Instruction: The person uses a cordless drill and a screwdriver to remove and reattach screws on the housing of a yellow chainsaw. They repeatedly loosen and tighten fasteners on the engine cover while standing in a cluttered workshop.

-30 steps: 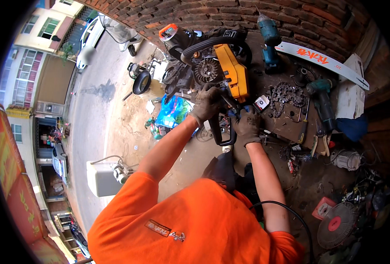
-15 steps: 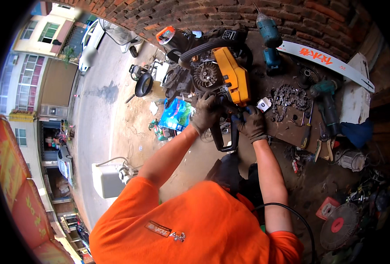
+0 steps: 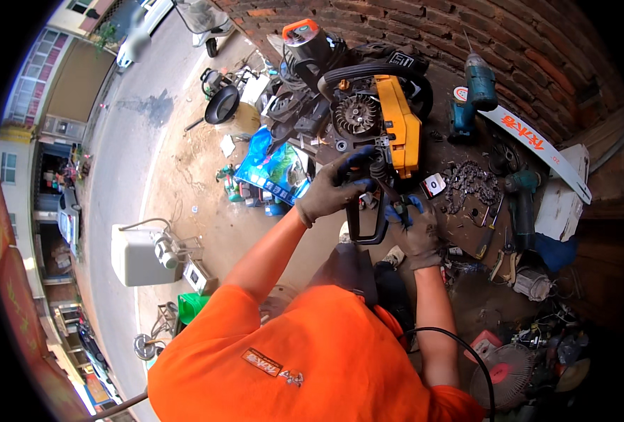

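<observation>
A chainsaw with a yellow body lies on the dark workbench, its finned flywheel bare. My gloved left hand is curled at the rear of the saw, thumb and fingers around the top of the black rear handle. My gloved right hand is closed beside the handle's right side, pinching a small dark part near the fingertips. What that part is, and whether it joins the saw, I cannot make out. Right of the saw lie a loose saw chain and a small white box.
A drill stands by the brick wall, next to a white guide bar. Another power tool, a screwdriver and pliers lie at the right. Left are a blue bag and a black pan. A fan sits lower right.
My right hand has drawn back from the saw's rear toward me and a little right. My left hand stays at the rear handle, its fingers more spread. The whole view has shifted.
</observation>
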A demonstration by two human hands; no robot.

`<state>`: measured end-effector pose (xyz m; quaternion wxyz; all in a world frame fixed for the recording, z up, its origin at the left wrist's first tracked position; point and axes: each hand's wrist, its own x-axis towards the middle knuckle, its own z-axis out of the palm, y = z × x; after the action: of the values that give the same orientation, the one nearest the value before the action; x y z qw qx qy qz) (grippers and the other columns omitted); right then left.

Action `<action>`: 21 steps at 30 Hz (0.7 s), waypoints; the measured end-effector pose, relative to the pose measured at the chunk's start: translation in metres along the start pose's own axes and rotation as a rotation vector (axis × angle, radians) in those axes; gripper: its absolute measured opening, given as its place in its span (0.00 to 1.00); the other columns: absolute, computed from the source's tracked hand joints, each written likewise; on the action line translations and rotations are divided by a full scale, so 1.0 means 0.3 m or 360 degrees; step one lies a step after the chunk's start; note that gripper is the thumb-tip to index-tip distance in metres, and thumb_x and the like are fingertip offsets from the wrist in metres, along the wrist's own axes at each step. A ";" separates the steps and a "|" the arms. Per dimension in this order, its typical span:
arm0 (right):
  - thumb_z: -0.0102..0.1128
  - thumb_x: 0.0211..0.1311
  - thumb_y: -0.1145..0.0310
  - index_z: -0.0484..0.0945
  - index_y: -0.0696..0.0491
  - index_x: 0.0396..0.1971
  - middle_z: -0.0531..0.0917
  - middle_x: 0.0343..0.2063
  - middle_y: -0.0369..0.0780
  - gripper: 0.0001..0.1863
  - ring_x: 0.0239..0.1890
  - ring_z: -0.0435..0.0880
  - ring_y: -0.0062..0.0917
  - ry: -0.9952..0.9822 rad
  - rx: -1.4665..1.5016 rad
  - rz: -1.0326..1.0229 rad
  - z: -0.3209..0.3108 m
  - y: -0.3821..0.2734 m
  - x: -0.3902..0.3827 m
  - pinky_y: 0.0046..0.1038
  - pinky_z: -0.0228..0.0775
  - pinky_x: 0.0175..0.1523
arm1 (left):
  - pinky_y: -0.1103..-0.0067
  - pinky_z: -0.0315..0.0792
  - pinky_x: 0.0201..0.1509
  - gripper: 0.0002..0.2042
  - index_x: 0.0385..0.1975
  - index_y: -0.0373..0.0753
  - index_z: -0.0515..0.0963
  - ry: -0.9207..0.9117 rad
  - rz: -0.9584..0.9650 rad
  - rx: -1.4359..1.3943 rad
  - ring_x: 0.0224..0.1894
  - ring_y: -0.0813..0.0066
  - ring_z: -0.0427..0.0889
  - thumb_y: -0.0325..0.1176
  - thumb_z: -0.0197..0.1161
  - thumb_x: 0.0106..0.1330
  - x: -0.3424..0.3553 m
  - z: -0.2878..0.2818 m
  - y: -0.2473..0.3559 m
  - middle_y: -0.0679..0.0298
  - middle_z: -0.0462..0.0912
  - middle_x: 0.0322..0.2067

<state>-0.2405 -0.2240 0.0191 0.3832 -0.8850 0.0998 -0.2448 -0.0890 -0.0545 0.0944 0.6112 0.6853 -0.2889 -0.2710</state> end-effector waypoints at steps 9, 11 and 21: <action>0.59 0.69 0.60 0.80 0.64 0.32 0.85 0.28 0.46 0.19 0.34 0.83 0.29 -0.0822 0.1916 0.1022 -0.064 -0.206 -0.015 0.30 0.72 0.41 | 0.79 0.71 0.62 0.26 0.65 0.30 0.69 -0.0128 -0.0260 -0.1152 0.54 0.78 0.79 0.20 0.62 0.64 -0.099 -0.044 -0.008 0.62 0.80 0.54; 0.60 0.68 0.60 0.80 0.66 0.34 0.85 0.29 0.48 0.19 0.35 0.83 0.31 -0.0894 0.2312 0.1003 -0.039 -0.242 -0.007 0.30 0.72 0.43 | 0.79 0.72 0.61 0.27 0.65 0.29 0.69 -0.0107 -0.0272 -0.1256 0.54 0.78 0.79 0.20 0.61 0.64 -0.110 -0.066 -0.004 0.62 0.80 0.55; 0.60 0.62 0.64 0.83 0.66 0.35 0.85 0.39 0.49 0.17 0.45 0.83 0.33 -0.0944 0.1228 0.1492 -0.035 -0.327 0.019 0.33 0.74 0.50 | 0.78 0.76 0.54 0.19 0.59 0.31 0.73 0.0386 -0.0481 -0.1205 0.46 0.78 0.79 0.25 0.62 0.69 -0.199 -0.365 -0.220 0.64 0.80 0.46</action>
<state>-0.2422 -0.1653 0.0986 0.7488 -0.5776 0.2691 0.1826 -0.0463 0.0691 0.0416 0.8027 0.4740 0.0087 -0.3620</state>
